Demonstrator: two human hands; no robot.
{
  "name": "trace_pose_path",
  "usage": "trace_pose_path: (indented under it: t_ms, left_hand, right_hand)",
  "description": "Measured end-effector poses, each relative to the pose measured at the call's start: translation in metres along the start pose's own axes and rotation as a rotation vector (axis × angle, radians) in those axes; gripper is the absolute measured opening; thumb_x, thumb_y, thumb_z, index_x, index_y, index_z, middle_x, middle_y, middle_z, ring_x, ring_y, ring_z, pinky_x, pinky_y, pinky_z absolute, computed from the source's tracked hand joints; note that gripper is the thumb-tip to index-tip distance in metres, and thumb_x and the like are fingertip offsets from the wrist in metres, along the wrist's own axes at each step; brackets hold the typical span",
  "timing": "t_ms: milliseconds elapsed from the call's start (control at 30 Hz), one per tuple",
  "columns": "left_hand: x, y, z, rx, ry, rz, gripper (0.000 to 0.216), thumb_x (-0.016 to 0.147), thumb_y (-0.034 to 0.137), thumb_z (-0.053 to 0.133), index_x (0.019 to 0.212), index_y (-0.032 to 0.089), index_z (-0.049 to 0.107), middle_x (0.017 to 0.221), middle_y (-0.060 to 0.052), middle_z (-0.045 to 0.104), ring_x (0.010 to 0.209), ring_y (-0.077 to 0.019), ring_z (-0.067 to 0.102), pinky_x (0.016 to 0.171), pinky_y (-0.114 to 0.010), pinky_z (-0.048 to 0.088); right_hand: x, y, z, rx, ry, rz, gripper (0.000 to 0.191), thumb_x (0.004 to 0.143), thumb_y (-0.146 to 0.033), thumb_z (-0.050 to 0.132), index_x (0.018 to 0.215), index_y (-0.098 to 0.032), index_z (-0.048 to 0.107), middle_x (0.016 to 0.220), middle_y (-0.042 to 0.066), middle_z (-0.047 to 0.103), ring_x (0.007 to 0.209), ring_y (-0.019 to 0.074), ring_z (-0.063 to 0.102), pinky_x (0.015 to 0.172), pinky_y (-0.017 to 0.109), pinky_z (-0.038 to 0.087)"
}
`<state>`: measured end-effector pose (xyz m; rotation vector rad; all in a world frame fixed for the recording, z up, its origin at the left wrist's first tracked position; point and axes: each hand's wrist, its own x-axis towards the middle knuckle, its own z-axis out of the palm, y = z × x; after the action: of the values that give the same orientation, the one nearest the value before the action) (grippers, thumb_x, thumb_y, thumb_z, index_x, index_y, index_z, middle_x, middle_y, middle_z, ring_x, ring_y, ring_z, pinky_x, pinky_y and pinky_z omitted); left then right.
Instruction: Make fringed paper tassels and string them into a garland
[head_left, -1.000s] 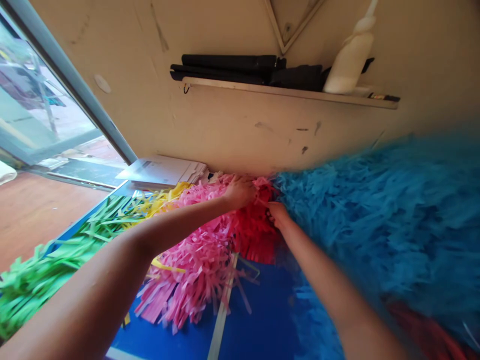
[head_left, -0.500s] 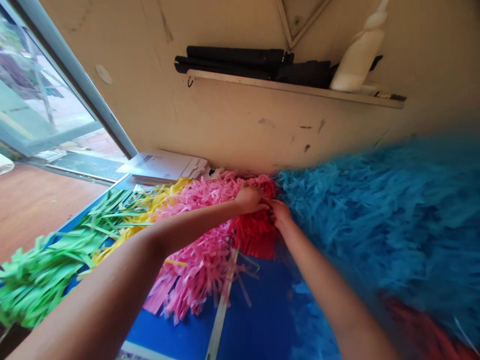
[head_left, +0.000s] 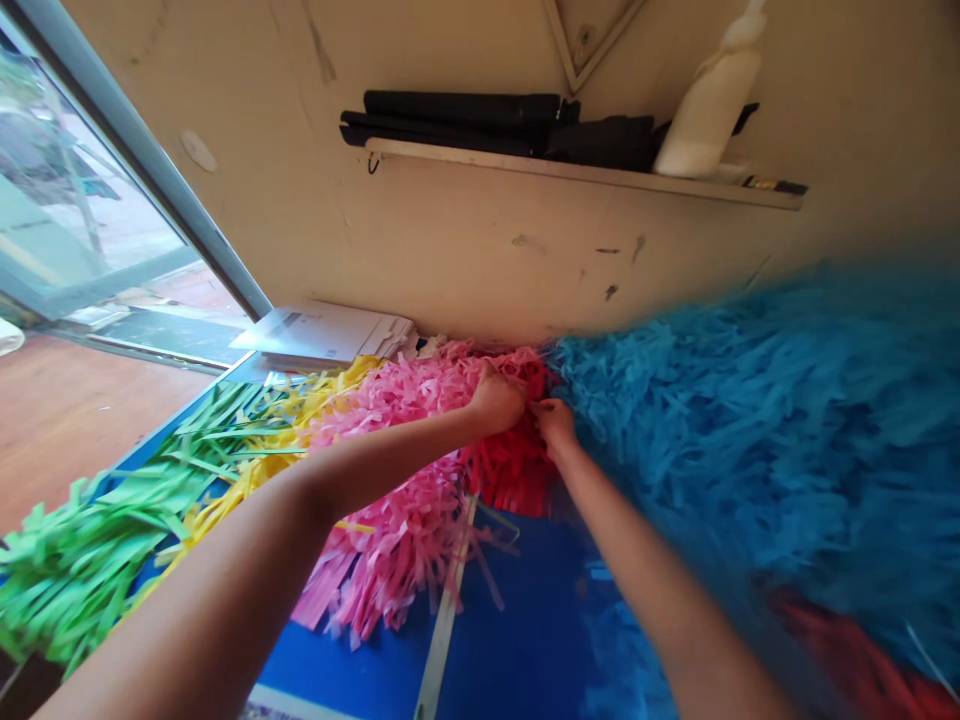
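Note:
My left hand (head_left: 496, 401) and my right hand (head_left: 554, 421) meet on a pile of red fringed paper strips (head_left: 510, 465) at the back of a blue table (head_left: 525, 640). Both hands are closed, with their fingers pinching into the red strips. A pile of pink fringed paper (head_left: 401, 470) lies under my left forearm. A large blue fringed mass (head_left: 765, 440) rises just right of my right hand.
Yellow strips (head_left: 300, 415) and green strips (head_left: 112, 520) lie to the left. A stack of white sheets (head_left: 322, 335) rests by the wall. A wall shelf (head_left: 585, 175) carries black items and a white bottle (head_left: 709, 110). A glass door (head_left: 90, 230) stands at the left.
My left hand has moved right and down from the pink pile onto the red strips, closing up to my right hand. The view has shifted slightly.

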<state>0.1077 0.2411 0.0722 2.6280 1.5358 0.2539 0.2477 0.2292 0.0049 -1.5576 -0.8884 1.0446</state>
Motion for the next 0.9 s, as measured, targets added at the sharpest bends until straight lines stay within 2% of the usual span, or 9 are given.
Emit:
trace_pose_path:
  t_ms: [67, 133, 233, 367, 600, 733, 800, 900]
  left_hand:
    - [-0.001, 0.003, 0.003, 0.001, 0.001, -0.032, 0.033, 0.086, 0.035, 0.055, 0.107, 0.013, 0.07, 0.103, -0.018, 0.074, 0.103, -0.0329, 0.067, 0.103, -0.051, 0.036]
    - [0.0, 0.004, 0.005, -0.001, -0.012, -0.098, 0.033, 0.086, 0.037, 0.055, 0.101, 0.014, 0.072, 0.096, -0.016, 0.075, 0.097, -0.0317, 0.069, 0.098, -0.049, 0.041]
    - [0.002, 0.003, 0.006, -0.02, -0.037, -0.165, 0.029, 0.086, 0.036, 0.054, 0.089, 0.017, 0.076, 0.089, -0.012, 0.076, 0.09, -0.029, 0.071, 0.093, -0.044, 0.046]
    - [0.0, 0.003, 0.005, -0.052, -0.025, -0.166, 0.03, 0.086, 0.037, 0.053, 0.091, 0.019, 0.076, 0.092, -0.011, 0.076, 0.092, -0.029, 0.071, 0.094, -0.043, 0.045]
    - [-0.007, 0.005, 0.004, -0.11, -0.006, -0.171, 0.029, 0.087, 0.039, 0.054, 0.091, 0.019, 0.075, 0.091, -0.01, 0.077, 0.091, -0.0289, 0.071, 0.094, -0.043, 0.045]
    - [-0.01, 0.003, 0.004, -0.142, -0.008, -0.142, 0.027, 0.085, 0.042, 0.06, 0.087, 0.018, 0.074, 0.086, -0.009, 0.076, 0.09, -0.0276, 0.071, 0.098, -0.043, 0.043]
    - [-0.01, 0.002, 0.004, -0.16, 0.004, -0.134, 0.028, 0.087, 0.041, 0.059, 0.091, 0.017, 0.074, 0.088, -0.009, 0.076, 0.091, -0.027, 0.071, 0.1, -0.043, 0.043]
    - [-0.008, 0.0, 0.004, -0.197, 0.054, -0.118, 0.029, 0.089, 0.03, 0.054, 0.109, 0.017, 0.07, 0.104, -0.011, 0.074, 0.1, -0.0263, 0.068, 0.099, -0.041, 0.046]
  right_hand:
    - [0.001, -0.001, 0.0, -0.01, 0.035, -0.018, 0.015, 0.065, -0.019, 0.071, 0.066, -0.022, 0.056, 0.058, -0.003, 0.055, 0.056, 0.0117, 0.048, 0.052, 0.021, 0.033]
    - [0.001, -0.003, 0.0, -0.012, 0.037, -0.02, 0.014, 0.063, -0.018, 0.071, 0.064, -0.021, 0.058, 0.061, -0.003, 0.057, 0.059, 0.0116, 0.049, 0.054, 0.021, 0.034]
    - [-0.003, -0.007, 0.0, 0.005, 0.002, 0.031, 0.009, 0.069, -0.026, 0.069, 0.067, -0.02, 0.063, 0.062, -0.001, 0.06, 0.056, 0.012, 0.049, 0.052, 0.022, 0.033]
    - [-0.007, -0.014, 0.001, 0.042, -0.022, 0.128, 0.017, 0.076, -0.036, 0.068, 0.073, -0.02, 0.067, 0.059, -0.002, 0.058, 0.047, 0.0111, 0.042, 0.045, 0.024, 0.026]
    - [-0.008, -0.023, 0.003, 0.101, -0.039, 0.303, 0.028, 0.08, -0.04, 0.069, 0.063, -0.02, 0.061, 0.048, -0.003, 0.048, 0.04, 0.0097, 0.034, 0.038, 0.024, 0.019]
    - [-0.011, -0.026, 0.001, 0.162, -0.027, 0.299, 0.016, 0.077, -0.03, 0.071, 0.068, -0.02, 0.061, 0.052, -0.005, 0.049, 0.04, 0.0083, 0.034, 0.037, 0.023, 0.019]
    - [-0.012, -0.027, 0.0, 0.178, -0.026, 0.294, 0.011, 0.074, -0.024, 0.072, 0.071, -0.02, 0.062, 0.052, -0.005, 0.05, 0.04, 0.0082, 0.034, 0.037, 0.023, 0.019]
    - [-0.015, -0.029, -0.001, 0.183, -0.036, 0.283, 0.008, 0.072, -0.022, 0.071, 0.072, -0.02, 0.064, 0.05, -0.005, 0.049, 0.04, 0.0088, 0.035, 0.037, 0.024, 0.02]
